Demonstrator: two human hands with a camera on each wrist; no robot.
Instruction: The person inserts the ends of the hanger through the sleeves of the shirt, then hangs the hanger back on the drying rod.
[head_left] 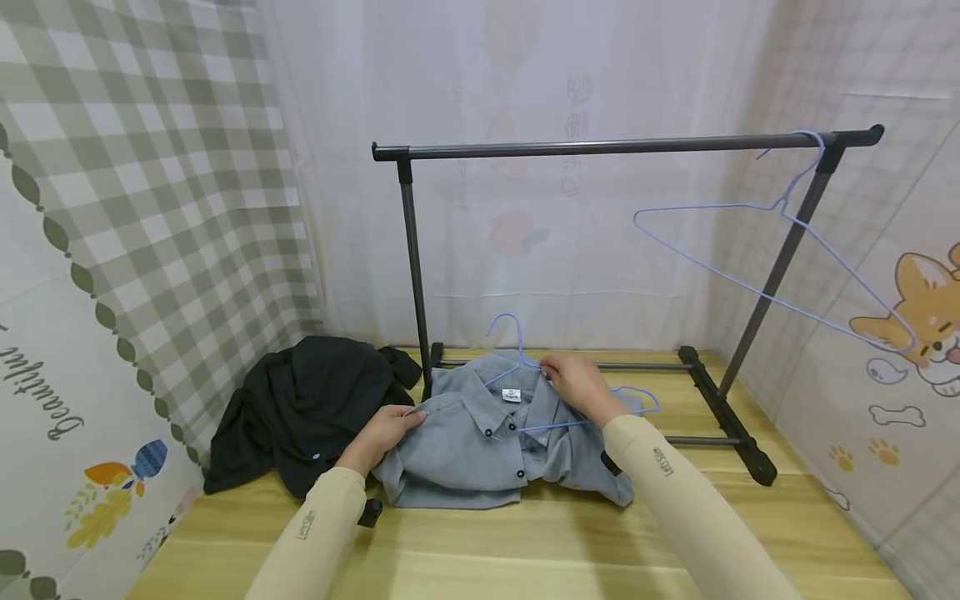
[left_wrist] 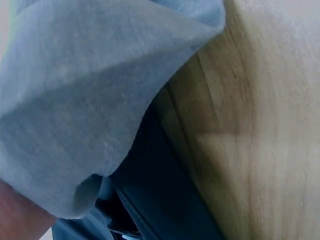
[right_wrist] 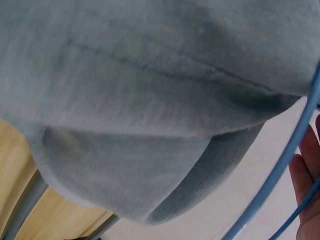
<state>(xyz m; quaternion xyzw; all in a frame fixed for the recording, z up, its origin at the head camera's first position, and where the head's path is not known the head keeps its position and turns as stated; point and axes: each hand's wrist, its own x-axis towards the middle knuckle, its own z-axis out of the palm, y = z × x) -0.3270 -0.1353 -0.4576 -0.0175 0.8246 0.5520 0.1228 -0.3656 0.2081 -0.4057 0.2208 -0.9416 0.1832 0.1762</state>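
A grey button-up shirt [head_left: 465, 454] lies on the wooden table with its collar toward the rack. A blue wire hanger [head_left: 519, 337] stands at the neck opening, hook up. One arm of it goes inside the shirt past the collar; the other end sticks out over the opposite shoulder. My left hand [head_left: 384, 435] pinches the shirt at the shoulder by the sleeve; in the left wrist view grey cloth [left_wrist: 85, 95] covers most of it. My right hand [head_left: 581, 387] holds the hanger beside the collar. In the right wrist view its fingers [right_wrist: 311, 155] show behind the blue wire.
A black garment [head_left: 307, 408] lies heaped left of the shirt. Behind stands a dark metal rack [head_left: 585, 148], its foot [head_left: 727, 421] right of the shirt. Another blue hanger [head_left: 720, 267] hangs at the rail's right end. Curtains [head_left: 187, 150] enclose the table [head_left: 465, 558].
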